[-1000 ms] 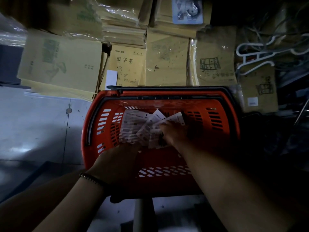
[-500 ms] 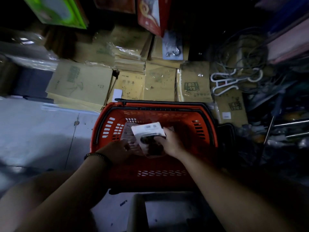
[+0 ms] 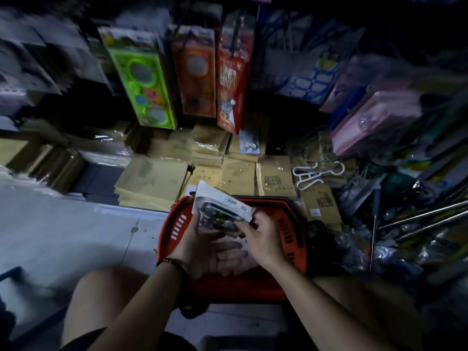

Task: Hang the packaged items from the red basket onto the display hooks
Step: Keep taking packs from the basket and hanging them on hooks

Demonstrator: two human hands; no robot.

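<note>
The red basket point(image 3: 295, 231) sits on the floor in front of my knees. Above it I hold a small stack of packaged items point(image 3: 220, 211), clear bags with white card tops and dark contents. My left hand point(image 3: 202, 247) lies palm-up under the stack and grips its left side. My right hand point(image 3: 263, 239) pinches the stack's right edge with thumb and fingers. Display hooks carry a green package point(image 3: 144, 79), an orange one point(image 3: 195, 72) and a red one point(image 3: 231, 82) above, blurred.
Stacks of brown exercise books point(image 3: 154, 183) line the floor behind the basket. White plastic hangers point(image 3: 314, 173) lie to the right, with metal rods point(image 3: 417, 219) and cluttered goods beyond. Pale floor tiles point(image 3: 76, 231) spread to the left.
Both hands lifted the packaged items out of the basket and up above its rim. The view tilted upward, bringing the hanging packages into sight.
</note>
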